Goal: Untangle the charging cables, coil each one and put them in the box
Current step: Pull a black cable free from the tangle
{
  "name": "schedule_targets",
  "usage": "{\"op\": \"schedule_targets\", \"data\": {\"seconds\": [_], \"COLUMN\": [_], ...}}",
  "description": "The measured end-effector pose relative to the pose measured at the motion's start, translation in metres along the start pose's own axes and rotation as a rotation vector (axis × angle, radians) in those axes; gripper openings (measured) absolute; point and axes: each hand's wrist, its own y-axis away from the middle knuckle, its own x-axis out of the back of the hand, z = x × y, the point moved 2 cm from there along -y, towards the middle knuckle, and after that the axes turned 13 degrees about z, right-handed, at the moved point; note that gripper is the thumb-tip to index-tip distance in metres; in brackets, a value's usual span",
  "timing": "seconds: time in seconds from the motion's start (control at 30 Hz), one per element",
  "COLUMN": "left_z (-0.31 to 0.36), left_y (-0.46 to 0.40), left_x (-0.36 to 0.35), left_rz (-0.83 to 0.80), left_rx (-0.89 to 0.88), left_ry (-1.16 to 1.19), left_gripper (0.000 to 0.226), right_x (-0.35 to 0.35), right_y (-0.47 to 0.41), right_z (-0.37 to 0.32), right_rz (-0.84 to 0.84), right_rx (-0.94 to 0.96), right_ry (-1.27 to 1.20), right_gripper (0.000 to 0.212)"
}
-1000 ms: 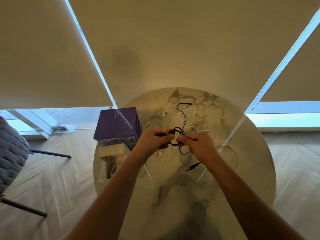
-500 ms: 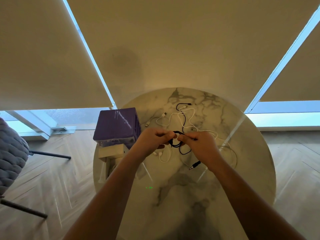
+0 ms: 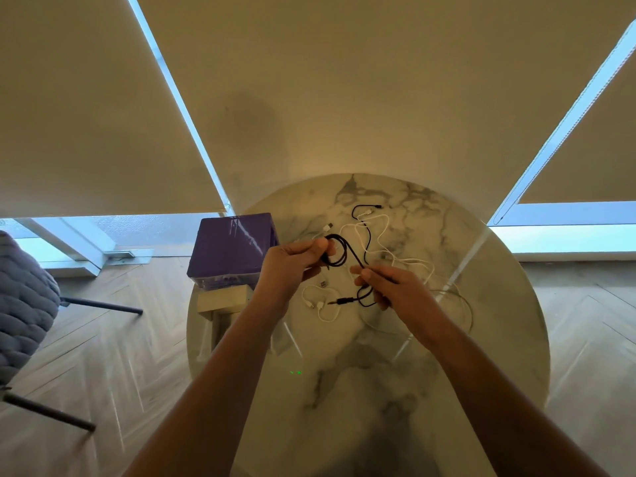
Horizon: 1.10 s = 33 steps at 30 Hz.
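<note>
1. Hands now drawn apart, where half a second ago both met over one small knot of black cable (image 3: 347, 251); a straight run of it now stretched between them.
2. Likely meaning: black cable working free of the white cables (image 3: 385, 235), coil already begun, nothing boxed yet.
3. Left hand (image 3: 292, 266) raised above the worktop (image 3: 447, 356), grip closed, fingers and thumb curled round a small loop bundle of black cable.
4. Right hand (image 3: 395, 287) lower and nearer, grip pinched tight on the same cable; plug end (image 3: 342, 300) dangling just below the fingers, over the marble.
5. White cables lying loose and tangled on the worktop beyond and beneath the hands, apparently ungripped.
6. Purple box (image 3: 230, 246) at the worktop's left edge, just beside the left hand; lid side up, opening not visible.
</note>
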Motion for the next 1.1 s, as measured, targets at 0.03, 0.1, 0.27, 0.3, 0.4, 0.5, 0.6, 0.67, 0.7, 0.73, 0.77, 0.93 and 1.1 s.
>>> {"op": "schedule_targets", "data": {"seconds": [0.03,0.1,0.27,0.3,0.4,0.5,0.6,0.67,0.7,0.73,0.77,0.93,1.1], "left_z": [0.000,-0.001,-0.004,-0.004,-0.004,-0.004,-0.003,-0.003,-0.004,-0.004,-0.004,-0.003,0.000], "left_y": [0.000,0.000,0.002,0.003,0.007,0.009,0.013,0.016,0.018,0.020,0.021,0.025,0.024], "left_x": [0.001,0.001,-0.002,-0.003,-0.006,-0.007,-0.010,-0.013,-0.015,-0.016,-0.017,-0.019,-0.018], "left_rz": [0.016,0.038,0.027,0.006,-0.056,-0.073,-0.080,-0.091,-0.100,-0.110,-0.122,-0.172,-0.223], "left_rx": [0.008,0.024,0.073,0.075,0.069,0.071,0.053,0.047,0.047,0.049,0.051,0.072,0.150], "left_ry": [0.023,0.054,0.083,0.077,0.047,0.046,0.028,0.022,0.021,0.018,0.012,0.002,-0.008], "left_gripper": [0.017,0.016,0.018,0.017,0.016,0.016,0.014,0.014,0.014,0.015,0.016,0.018,0.022], "right_x": [0.000,-0.002,-0.004,-0.002,0.003,0.004,0.002,0.000,-0.001,-0.001,-0.002,-0.003,-0.007], "right_y": [0.001,0.003,0.002,-0.001,-0.008,-0.012,-0.013,-0.014,-0.015,-0.016,-0.017,-0.019,-0.018], "right_z": [0.003,0.006,0.000,-0.001,-0.003,-0.003,-0.006,-0.008,-0.008,-0.008,-0.007,-0.001,0.005], "right_rz": [-0.025,-0.069,-0.055,-0.002,0.117,0.169,0.168,0.152,0.142,0.132,0.122,0.026,0.002], "right_rx": [-0.034,-0.124,-0.267,-0.251,-0.162,-0.112,-0.137,-0.183,-0.210,-0.237,-0.263,-0.415,-0.467], "right_ry": [-0.045,-0.189,-0.605,-0.632,-0.593,-0.548,-0.603,-0.681,-0.715,-0.737,-0.749,-0.782,-0.695], "right_gripper": [0.018,0.017,0.017,0.018,0.019,0.021,0.021,0.019,0.019,0.019,0.018,0.019,0.020]}}
